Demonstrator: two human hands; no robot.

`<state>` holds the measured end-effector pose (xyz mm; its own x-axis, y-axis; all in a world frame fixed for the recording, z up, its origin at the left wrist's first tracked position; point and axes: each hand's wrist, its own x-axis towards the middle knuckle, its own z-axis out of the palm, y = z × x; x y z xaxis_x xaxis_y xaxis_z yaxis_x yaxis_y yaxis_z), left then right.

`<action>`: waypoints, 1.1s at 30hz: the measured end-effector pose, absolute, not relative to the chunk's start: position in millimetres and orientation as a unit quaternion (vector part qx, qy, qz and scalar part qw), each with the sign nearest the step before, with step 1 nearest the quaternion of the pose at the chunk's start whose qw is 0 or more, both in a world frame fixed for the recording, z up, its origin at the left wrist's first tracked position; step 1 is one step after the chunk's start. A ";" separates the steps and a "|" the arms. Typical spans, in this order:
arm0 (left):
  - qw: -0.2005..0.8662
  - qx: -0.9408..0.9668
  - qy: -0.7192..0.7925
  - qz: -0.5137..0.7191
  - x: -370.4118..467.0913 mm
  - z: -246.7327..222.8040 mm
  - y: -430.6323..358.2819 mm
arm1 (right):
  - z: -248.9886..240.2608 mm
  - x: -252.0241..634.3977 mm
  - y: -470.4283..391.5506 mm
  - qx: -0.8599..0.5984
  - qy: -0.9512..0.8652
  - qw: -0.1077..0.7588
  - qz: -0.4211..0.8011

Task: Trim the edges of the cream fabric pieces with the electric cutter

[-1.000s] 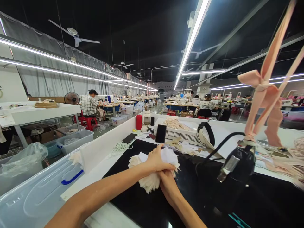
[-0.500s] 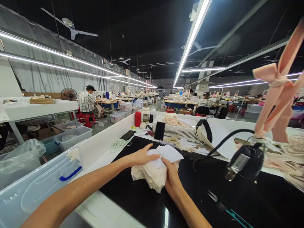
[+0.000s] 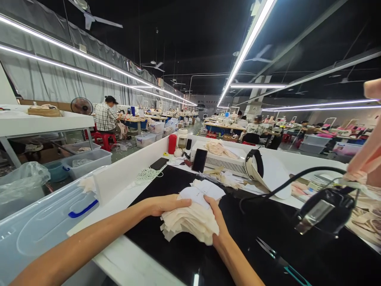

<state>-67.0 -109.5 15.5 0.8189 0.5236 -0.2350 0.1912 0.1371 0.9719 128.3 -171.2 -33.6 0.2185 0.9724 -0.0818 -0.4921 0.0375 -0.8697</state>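
We noticed small dark print on a white sheet (image 3: 199, 192), too small for us to read. The sheet lay atop a stack of cream fabric pieces (image 3: 190, 220) over a black work surface (image 3: 238, 248). The stack sat between both hands: the left hand (image 3: 168, 204) grasped its left edge, the right hand (image 3: 219, 224) its right, thumbs on top.

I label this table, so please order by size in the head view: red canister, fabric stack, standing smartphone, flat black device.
1. Fabric stack
2. Standing smartphone
3. Red canister and flat black device: they look alike, so left unranked
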 end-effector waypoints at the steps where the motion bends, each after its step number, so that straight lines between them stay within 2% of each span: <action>1: 0.700 0.645 0.284 0.117 -68.7 14.3 -109.2 | -33.6 128.5 -171.7 -0.420 -0.292 0.656 0.554; 7: 0.700 0.649 0.277 0.112 -76.7 10.2 -109.9 | -29.4 130.6 -178.3 -0.438 -0.313 0.627 0.564; 23: 0.712 0.622 0.245 0.214 -86.4 -20.7 -97.7 | -41.3 124.6 -178.9 -0.495 -0.355 0.601 0.518; 33: 0.717 0.620 0.233 0.218 -86.3 -23.4 -95.8 | -21.2 107.3 -204.3 -0.483 -0.308 0.574 0.585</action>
